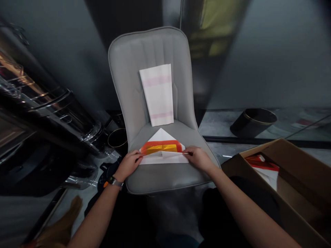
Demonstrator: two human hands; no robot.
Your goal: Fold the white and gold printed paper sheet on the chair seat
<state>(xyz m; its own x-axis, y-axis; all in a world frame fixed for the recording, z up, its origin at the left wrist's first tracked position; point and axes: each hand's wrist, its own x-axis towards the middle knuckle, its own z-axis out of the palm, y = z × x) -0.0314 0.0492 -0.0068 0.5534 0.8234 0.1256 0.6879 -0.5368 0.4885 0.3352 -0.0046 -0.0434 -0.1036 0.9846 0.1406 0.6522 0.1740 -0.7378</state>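
A sheet of white paper (165, 158) with red and gold on its inner face lies on the seat of a grey chair (152, 177). Its far end comes to a white point, and the near edge is folded up over part of the gold. My left hand (129, 163) pinches the fold at its left end, wearing a watch at the wrist. At the right end, my right hand (198, 157) grips the same fold between thumb and fingers. Behind it, a folded white paper stack (159, 96) with faint pink bands leans on the backrest.
On the right stands an open cardboard box (261, 175) with red and white paper (266, 168) inside. A black bin (117, 137) is left of the chair; its reflection shows in the glossy wall. Plastic-wrapped dark items (57, 100) line the left side.
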